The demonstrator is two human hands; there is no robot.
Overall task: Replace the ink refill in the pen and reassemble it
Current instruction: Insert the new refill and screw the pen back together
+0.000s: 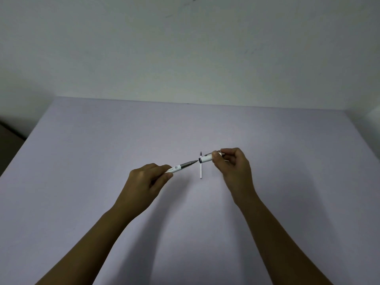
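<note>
My left hand [147, 179] grips a white pen body [181, 166] with a grey grip section; its tip points right and slightly up. In my right hand [232, 165] is the white pen cap [206, 159], its clip on top and its open end facing left. The pen's tip sits right at the cap's mouth. Behind that junction a thin white ink refill [201, 170] with a dark tip lies on the table, pointing away from me.
The pale lilac table [102, 171] spreads wide around both hands. A white wall [185, 54] stands behind its far edge. The table's left edge drops off to a dark floor [10, 140].
</note>
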